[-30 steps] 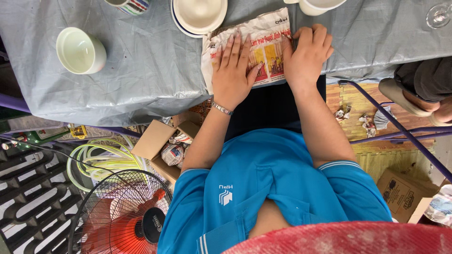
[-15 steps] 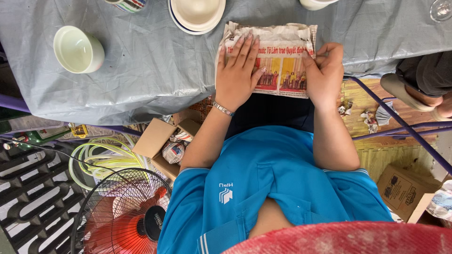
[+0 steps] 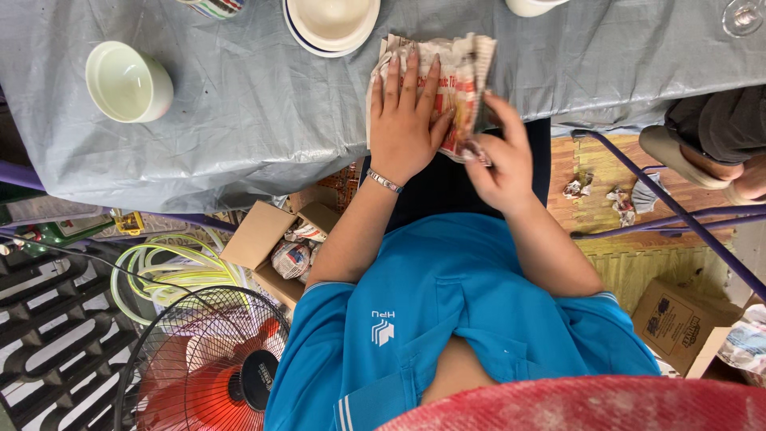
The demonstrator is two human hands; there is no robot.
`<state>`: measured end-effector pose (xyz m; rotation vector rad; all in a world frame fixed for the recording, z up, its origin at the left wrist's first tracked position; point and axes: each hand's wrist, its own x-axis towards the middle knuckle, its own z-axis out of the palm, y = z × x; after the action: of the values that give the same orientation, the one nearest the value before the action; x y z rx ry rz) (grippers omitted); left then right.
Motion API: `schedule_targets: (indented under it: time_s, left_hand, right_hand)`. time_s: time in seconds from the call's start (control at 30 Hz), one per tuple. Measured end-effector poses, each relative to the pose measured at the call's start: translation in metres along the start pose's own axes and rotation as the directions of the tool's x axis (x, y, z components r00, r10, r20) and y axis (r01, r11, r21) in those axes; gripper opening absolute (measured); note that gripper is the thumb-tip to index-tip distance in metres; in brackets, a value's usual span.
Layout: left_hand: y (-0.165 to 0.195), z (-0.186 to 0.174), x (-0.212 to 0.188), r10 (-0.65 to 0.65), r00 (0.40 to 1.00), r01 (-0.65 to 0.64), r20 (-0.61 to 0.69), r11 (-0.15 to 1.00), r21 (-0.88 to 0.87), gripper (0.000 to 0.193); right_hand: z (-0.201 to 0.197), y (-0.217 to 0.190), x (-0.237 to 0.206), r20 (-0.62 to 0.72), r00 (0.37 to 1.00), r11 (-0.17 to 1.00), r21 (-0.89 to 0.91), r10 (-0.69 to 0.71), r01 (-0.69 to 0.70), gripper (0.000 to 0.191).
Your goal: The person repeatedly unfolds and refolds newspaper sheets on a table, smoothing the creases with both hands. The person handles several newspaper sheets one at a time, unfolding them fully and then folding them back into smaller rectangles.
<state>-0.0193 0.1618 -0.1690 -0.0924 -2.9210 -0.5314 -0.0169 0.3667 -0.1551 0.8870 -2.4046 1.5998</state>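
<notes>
A crumpled sheet of newspaper (image 3: 447, 84) is seen lying on the grey cloth-covered table (image 3: 255, 112), at the near edge of the table in front of the person. The left hand (image 3: 405, 120) is laid flat on the paper with the fingers stretched out and slightly spread, pressing it down rather than gripping it; a thin bracelet (image 3: 384, 181) is worn on that wrist. The right hand (image 3: 499, 156) is half closed, and the near right edge of the newspaper is pinched between its thumb and fingertips, the paper's right part being folded up and over there. To the left on the table, well apart from the paper, a pale green cup (image 3: 128, 81) is stood upright. At the far edge, just beyond the newspaper, a white bowl (image 3: 331, 22) is set on a plate, only partly in view. Below the table on the left, an open cardboard box (image 3: 275, 243) holding paper-wrapped bundles is seen, with a coil of pale green hose (image 3: 163, 271) beside it and a red fan behind a wire guard (image 3: 203, 363) nearer still. At the right, another cardboard box (image 3: 678, 323) is placed on the floor, and scraps of crumpled paper (image 3: 618, 199) are scattered on the wooden boards.
</notes>
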Motion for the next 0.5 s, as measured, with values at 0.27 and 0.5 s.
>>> schedule_targets:
  time_s: [0.27,0.5]
  left_hand:
    - [-0.012,0.013,0.0,0.008,0.995,0.086,0.104,0.499,-0.862,0.065]
    - [-0.043,-0.01,0.009,-0.122,0.981,-0.051,-0.149,0.579,-0.813,0.072]
  right_hand:
    - [0.03,-0.004,0.036,0.462,0.882,0.933,-0.265,-0.098,0.242,0.051]
    - [0.033,-0.002,0.036,0.484,0.873,0.903,-0.351,-0.051,0.247,0.07]
